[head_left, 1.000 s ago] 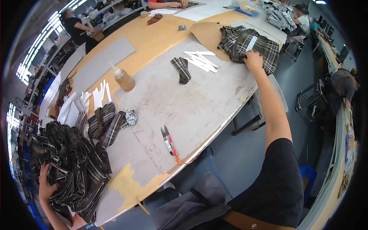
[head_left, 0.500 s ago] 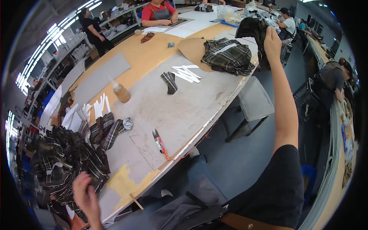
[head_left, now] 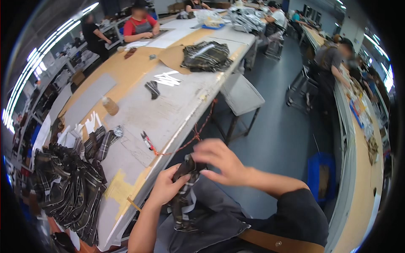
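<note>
Over my lap, my left hand (head_left: 166,185) is closed on a dark plaid fabric piece (head_left: 184,194), whose lower end hangs down with a pale strip along it. At its upper end is my right hand (head_left: 225,162), somewhat blurred, with thumb and fingers apart around the fabric's edge. A heap of dark plaid fabric pieces (head_left: 69,185) lies on the table at the left. Red-handled thread snips (head_left: 147,141) rest near the table edge, tied to an orange cord (head_left: 196,135). Farther off are a small plaid piece (head_left: 152,90), white strips (head_left: 168,78) and a plaid stack (head_left: 206,57).
The long table (head_left: 135,114) runs away from me, with a squeeze bottle (head_left: 110,106) on it. A stool (head_left: 242,95) stands by its right edge, and a blue bin (head_left: 320,177) on the floor at right. Several people work at the tables around.
My right hand has come down from the far right to my lap with the dark fabric. My left hand has moved from beside the heap and taken hold of it. The view has turned right.
</note>
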{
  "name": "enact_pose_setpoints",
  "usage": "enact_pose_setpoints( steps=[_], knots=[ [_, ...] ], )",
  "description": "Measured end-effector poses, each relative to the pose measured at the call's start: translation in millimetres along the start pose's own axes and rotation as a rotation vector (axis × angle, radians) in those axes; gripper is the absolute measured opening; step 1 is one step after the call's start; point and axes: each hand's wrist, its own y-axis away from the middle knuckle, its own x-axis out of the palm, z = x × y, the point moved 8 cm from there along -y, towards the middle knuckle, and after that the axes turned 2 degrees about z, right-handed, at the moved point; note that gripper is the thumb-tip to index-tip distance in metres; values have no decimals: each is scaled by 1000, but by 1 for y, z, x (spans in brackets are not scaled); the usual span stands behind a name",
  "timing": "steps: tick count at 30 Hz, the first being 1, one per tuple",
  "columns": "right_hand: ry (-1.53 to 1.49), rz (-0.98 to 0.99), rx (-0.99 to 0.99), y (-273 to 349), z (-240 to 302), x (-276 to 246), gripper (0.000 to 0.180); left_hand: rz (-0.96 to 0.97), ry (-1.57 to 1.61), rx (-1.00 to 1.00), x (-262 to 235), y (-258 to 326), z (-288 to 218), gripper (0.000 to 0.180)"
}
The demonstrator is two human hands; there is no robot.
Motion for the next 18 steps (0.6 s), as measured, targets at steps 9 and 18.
enact_pose_setpoints(
  steps=[9,18],
  knots=[
    [-423,81,16,-18,45,67,18,-469,-178,278,-39,109,-27,22],
    [-400,359,-64,-15,91,110,22,-621,-26,211,-58,177,14,19]
  ],
)
